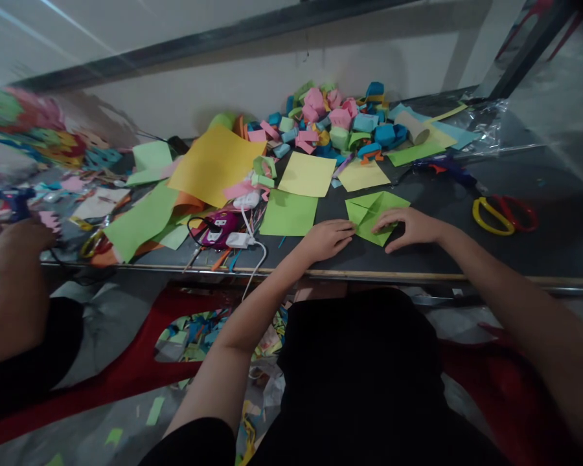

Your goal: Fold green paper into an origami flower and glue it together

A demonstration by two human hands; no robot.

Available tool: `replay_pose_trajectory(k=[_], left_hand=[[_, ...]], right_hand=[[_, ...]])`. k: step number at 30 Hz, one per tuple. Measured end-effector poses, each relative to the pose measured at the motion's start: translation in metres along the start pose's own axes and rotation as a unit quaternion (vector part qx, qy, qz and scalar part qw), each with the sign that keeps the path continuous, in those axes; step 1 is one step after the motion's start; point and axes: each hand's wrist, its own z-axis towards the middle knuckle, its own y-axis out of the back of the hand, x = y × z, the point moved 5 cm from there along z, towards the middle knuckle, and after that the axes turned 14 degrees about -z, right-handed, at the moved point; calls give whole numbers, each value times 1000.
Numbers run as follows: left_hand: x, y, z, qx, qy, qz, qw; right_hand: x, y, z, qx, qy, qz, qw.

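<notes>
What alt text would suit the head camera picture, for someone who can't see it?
A person's left hand and right hand are at a creased green paper square on a dark table. Behind lies a heap of small folded paper pieces; red-and-yellow-handled scissors sit to the right, and another person's hand is at far left.

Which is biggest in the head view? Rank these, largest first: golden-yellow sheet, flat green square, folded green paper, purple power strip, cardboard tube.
1. Golden-yellow sheet
2. Flat green square and folded green paper: too alike to rank, the latter partly covered by fingers
3. Purple power strip
4. Cardboard tube
</notes>
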Motion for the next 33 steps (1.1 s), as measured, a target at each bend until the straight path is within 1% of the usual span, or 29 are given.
replay_pose_trajectory(k=[2, 4, 5, 8, 11, 14, 16, 18, 21, 24, 27, 30, 33], left_hand=[[-3, 0, -1, 1, -10, -12, 1000], [-4, 2, -1, -4, -6, -20, 1000], [-4, 3, 0, -7, 0, -23, 1000], [-3, 4, 1, -13, 12, -32, 999], [-2, 3, 2, -10, 16, -36, 999], [-1, 2, 3, -15, 43, -26, 999], [-2, 1, 4, -18, 58, -14, 998], [-4, 1, 5, -18, 75, 2, 997], [-5, 1, 5, -20, 96, 26, 995], [-9, 1, 4, -17, 61, 39, 997], [-12, 0, 4, -11, 30, 56, 998], [-16, -1, 3, -1, 30, 74, 997], [-23, -2, 3, 3, 35, 87, 996]], right_hand=[[4, 2, -2, -30, 5, -14, 999], [8, 3, -3, -63, 6, -28, 998], [11, 3, -3, -71, 10, -32, 997], [12, -1, 2, -65, 8, -18, 998], [1, 0, 9, -90, -48, -36, 994], [-10, 3, 14, -118, -138, -120, 976], [-10, 3, 17, -122, -184, -157, 963], [-7, 1, 19, -131, -205, -162, 956], [-4, -1, 21, -155, -219, -142, 953], [-5, -4, 22, -180, -224, -128, 949], [-7, -7, 23, -190, -233, -112, 947], [-9, -11, 23, -191, -246, -103, 945], [-10, -14, 22, -219, -233, -129, 939]])
